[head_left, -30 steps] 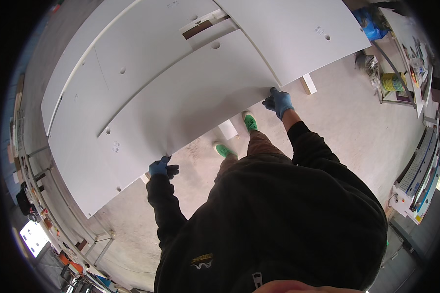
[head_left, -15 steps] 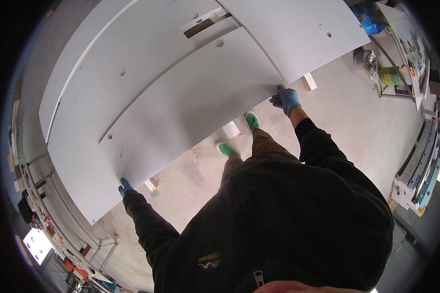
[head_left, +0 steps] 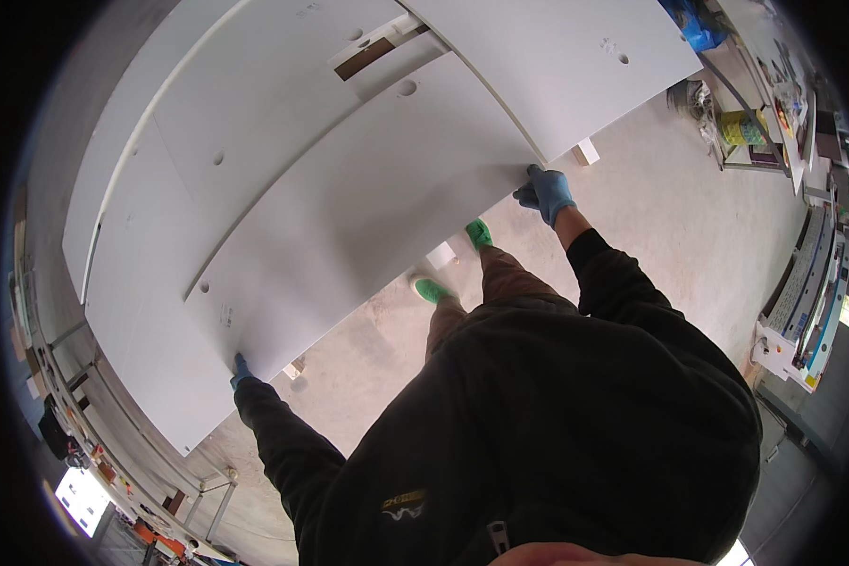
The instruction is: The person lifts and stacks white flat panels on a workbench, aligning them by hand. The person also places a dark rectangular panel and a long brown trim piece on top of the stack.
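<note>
1. In the head view, the hands are working far apart along the near edge of a large white panel point(head_left: 368, 217), both wearing blue gloves.
2. The left hand point(head_left: 242, 370) is touching that edge toward its left end, a finger lying on top; the sleeve is covering much of the hand, so I cannot tell whether it is gripping.
3. The right hand point(head_left: 547, 193) is bending its fingers inward at the panel's right corner; I cannot tell whether it is pinching the edge.
4. The panel is lying flat in front of the person, its far edge curving beside a narrow dark gap and a round hole point(head_left: 407, 88) showing near its far corner.
5. A second white panel point(head_left: 557, 66) is lying just beside it on the right, a thin seam running between them.
6. Beneath the near edge, a pale block point(head_left: 441, 255) is showing close to the person's green shoes point(head_left: 432, 290), which are standing on the floor point(head_left: 377, 368).
7. At far right, a yellow-green roll point(head_left: 743, 127) is sitting below a blue bag point(head_left: 696, 26).
</note>
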{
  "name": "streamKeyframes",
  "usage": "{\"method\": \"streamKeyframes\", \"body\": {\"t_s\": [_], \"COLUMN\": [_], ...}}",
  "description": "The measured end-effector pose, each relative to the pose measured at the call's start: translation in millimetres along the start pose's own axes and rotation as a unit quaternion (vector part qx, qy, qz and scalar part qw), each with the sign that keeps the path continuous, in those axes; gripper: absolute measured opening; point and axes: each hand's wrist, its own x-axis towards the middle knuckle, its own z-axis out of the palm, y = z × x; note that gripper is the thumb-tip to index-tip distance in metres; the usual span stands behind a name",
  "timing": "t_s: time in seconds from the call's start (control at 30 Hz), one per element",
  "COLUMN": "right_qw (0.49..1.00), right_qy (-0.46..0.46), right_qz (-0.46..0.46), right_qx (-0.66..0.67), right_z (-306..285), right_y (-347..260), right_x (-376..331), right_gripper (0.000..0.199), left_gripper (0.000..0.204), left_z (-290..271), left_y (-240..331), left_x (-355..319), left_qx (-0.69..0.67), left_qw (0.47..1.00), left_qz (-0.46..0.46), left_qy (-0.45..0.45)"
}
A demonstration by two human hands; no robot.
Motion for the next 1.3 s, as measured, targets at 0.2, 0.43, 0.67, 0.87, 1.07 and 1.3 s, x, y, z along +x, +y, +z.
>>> {"method": "streamKeyframes", "body": {"t_s": [0.2,0.43,0.67,0.87,1.07,1.3], "right_qw": [1.0,1.0,0.997,0.999,0.999,0.998], "right_qy": [-0.004,0.013,0.027,0.01,-0.002,0.0], "right_qz": [-0.015,-0.014,-0.031,-0.016,0.0,0.017], "right_qx": [-0.009,-0.022,-0.06,-0.029,-0.045,-0.052], "right_z": [4,7,6,3,0,-3], "right_y": [-5,-8,-7,-6,-11,-17], "right_x": [-2,5,14,15,11,13], "right_gripper": [0.038,0.036,0.037,0.037,0.036,0.038], "left_gripper": [0.093,0.094,0.095,0.097,0.1,0.082], "left_z": [-5,-4,-9,-10,-4,2], "left_y": [0,0,5,4,2,4], "left_x": [-2,-5,-4,0,3,-3], "left_qx": [-0.008,-0.015,-0.019,-0.019,-0.017,0.002], "left_qw": [1.0,1.0,1.0,1.0,0.999,0.996], "left_qz": [-0.005,-0.005,-0.009,0.004,0.032,0.023], "left_qy": [-0.008,-0.008,-0.01,-0.001,0.007,0.083]}}
